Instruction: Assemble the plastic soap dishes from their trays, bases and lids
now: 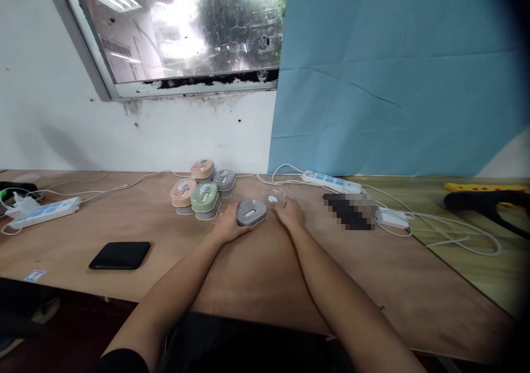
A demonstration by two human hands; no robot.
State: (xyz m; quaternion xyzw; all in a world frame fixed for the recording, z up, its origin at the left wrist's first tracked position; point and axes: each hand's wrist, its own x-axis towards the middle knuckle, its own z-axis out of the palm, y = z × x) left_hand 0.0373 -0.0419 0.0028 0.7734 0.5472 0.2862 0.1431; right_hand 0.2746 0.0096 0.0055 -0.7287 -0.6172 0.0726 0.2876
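Note:
In the head view, a grey oval box (252, 213) with a slot in its top sits on the table in front of me. My left hand (228, 227) is closed around its left side, the thumb along the near edge. Just right of the box, my right hand (291, 215) grips a clear plastic cover (274, 196) with a pale round sticker by its near right edge. Left of my hands stand more oval boxes under clear covers: a green one (205, 198), a grey one (224, 182), and two pink ones, the nearer pink box (182, 192) at the far left.
A black flat case (120, 255) lies at the front left. White power strips are at the left (47, 213) and back right (331, 182), with loose cables. A blurred-out dark item (350, 212) and a white adapter (392, 218) lie at right.

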